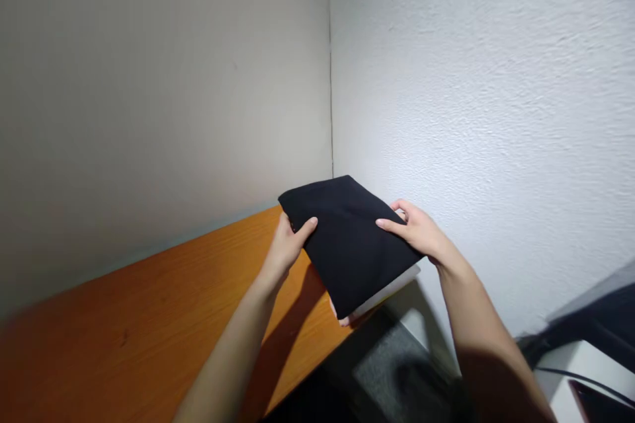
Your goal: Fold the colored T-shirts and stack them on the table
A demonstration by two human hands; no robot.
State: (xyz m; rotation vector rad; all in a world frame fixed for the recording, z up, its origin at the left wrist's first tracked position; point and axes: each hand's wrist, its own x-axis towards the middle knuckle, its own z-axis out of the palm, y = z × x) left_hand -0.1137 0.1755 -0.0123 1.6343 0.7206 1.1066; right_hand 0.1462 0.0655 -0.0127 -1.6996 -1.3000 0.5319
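A flat, roughly rectangular piece of folded black cloth is held between my two hands near the wall corner. My left hand grips its left edge, thumb on top and fingers beneath. At the right edge, my right hand pinches it the same way, thumb lying across the top. Under the near edge of the cloth, a pale, flat thing shows in part; the cloth hides the rest, so I cannot tell its kind.
An orange-brown wooden tabletop runs along the left wall. The textured white wall rises close to the right arm. At the lower right are a white box-like object with a dark cable and some dark material.
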